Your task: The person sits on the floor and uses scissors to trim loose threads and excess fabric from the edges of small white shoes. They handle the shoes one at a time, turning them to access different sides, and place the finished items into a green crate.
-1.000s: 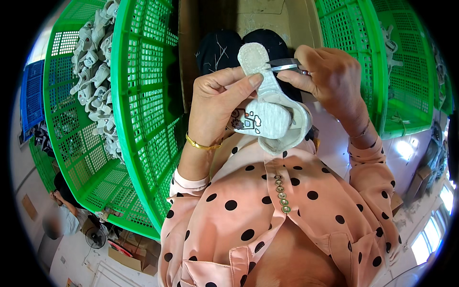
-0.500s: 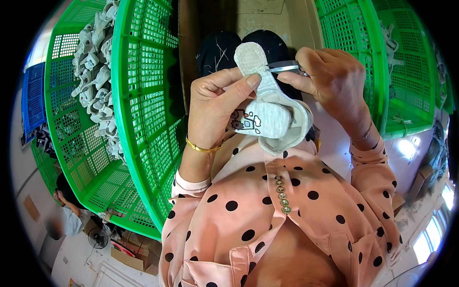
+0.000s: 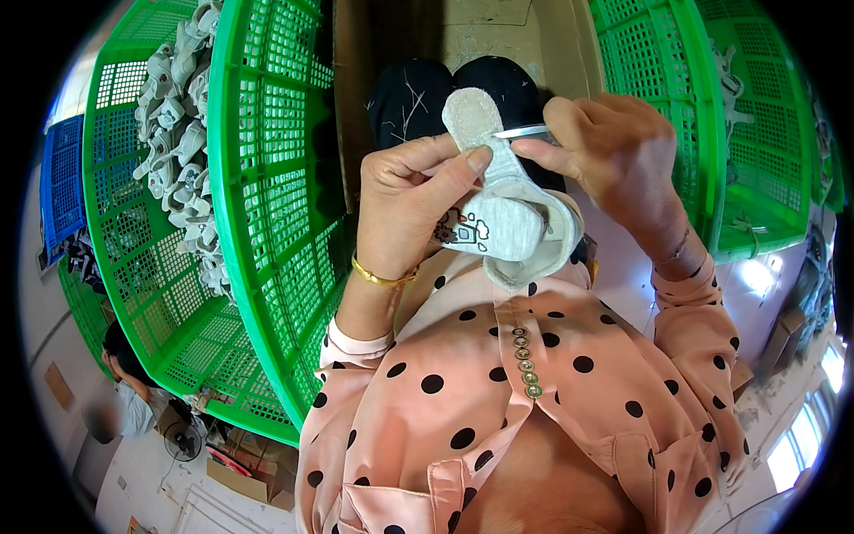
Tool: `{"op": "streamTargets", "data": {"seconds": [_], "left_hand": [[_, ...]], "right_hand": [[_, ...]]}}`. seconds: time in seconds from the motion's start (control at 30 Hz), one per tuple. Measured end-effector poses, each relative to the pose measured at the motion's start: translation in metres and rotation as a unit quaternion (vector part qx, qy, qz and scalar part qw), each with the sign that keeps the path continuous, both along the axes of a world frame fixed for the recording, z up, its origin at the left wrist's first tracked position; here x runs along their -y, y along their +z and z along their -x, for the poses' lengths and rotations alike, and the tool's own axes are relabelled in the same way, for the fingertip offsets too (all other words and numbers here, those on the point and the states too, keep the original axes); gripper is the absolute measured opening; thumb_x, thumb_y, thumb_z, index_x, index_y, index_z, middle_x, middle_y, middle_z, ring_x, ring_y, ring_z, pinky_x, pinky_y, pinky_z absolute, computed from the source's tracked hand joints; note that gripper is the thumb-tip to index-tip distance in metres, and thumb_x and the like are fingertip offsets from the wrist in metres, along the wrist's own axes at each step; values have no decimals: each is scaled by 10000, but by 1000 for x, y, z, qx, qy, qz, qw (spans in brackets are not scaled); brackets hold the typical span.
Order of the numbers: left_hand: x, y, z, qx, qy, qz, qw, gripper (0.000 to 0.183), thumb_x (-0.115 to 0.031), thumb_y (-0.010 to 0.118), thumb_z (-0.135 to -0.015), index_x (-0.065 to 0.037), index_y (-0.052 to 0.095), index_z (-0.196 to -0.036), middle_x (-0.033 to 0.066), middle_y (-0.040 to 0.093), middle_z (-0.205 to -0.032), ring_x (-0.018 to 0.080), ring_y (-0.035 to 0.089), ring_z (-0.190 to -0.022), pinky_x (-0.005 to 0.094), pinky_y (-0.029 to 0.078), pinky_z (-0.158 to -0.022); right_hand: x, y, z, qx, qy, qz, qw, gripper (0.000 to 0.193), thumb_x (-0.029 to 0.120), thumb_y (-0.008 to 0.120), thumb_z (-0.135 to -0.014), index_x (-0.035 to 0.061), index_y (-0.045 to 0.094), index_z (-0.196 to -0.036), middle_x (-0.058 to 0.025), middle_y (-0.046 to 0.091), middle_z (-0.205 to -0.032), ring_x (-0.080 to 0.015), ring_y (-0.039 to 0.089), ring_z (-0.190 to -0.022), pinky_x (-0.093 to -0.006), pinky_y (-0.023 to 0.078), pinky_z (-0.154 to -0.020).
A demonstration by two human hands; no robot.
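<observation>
My left hand (image 3: 405, 200) pinches a small light-grey fabric shoe upper (image 3: 520, 233) by its strap, thumb on top. The rounded strap end (image 3: 472, 117) points up, away from me. A cartoon print shows on the upper's front part, and its open heel loop hangs toward my chest. In my closed right hand (image 3: 614, 147) is a small metal cutting tool, likely thread snips (image 3: 527, 132); its handle is hidden in my fingers. The silver blade tip touches or lies just over the strap's edge, below the rounded end.
A tall green plastic basket (image 3: 233, 205) stands close at my left, with a pile of grey shoe uppers (image 3: 182, 133) beyond it. Another green crate (image 3: 663, 80) stands at my right, with a few pieces farther out. A cardboard box (image 3: 498, 36) is ahead, past my knees.
The shoe upper and my left hand have shifted slightly right and toward me. The snips' blades look closer together, and their tip sits lower along the strap.
</observation>
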State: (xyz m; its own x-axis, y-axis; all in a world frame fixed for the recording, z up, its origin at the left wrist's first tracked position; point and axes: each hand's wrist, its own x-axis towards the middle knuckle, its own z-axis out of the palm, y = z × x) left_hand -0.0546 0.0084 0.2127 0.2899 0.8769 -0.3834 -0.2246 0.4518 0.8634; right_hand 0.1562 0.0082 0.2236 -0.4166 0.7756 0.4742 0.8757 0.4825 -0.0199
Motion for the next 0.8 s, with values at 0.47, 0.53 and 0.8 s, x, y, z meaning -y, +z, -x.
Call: {"op": "streamTargets", "data": {"seconds": [0.47, 0.53, 0.8], "left_hand": [[-5, 1, 3, 3, -9, 13, 1000, 129, -112, 733, -844, -19, 692, -765, 36, 658, -702, 74, 594, -596, 194, 474, -556], [-6, 2, 2, 1, -15, 13, 1000, 134, -110, 733, -845, -18, 688, -758, 37, 658, -702, 74, 595, -599, 195, 476, -558], [-3, -5, 3, 19, -22, -4, 1000, 150, -80, 734, -854, 21, 734, -966, 27, 674, -751, 37, 566, -606, 166, 433, -524]], "right_hand": [[-3, -3, -1, -83, 4, 70, 994, 435, 496, 747, -737, 130, 514, -702, -14, 449, -502, -204, 502, -437, -333, 348, -395], [-4, -2, 0, -60, 5, 60, 996, 445, 503, 741, -739, 131, 501, -691, -11, 432, -498, -199, 492, -434, -330, 346, -398], [-5, 1, 3, -40, 14, 52, 998, 463, 493, 732, -746, 127, 462, -659, -15, 417, -499, -198, 498, -453, -332, 355, -412]]}}
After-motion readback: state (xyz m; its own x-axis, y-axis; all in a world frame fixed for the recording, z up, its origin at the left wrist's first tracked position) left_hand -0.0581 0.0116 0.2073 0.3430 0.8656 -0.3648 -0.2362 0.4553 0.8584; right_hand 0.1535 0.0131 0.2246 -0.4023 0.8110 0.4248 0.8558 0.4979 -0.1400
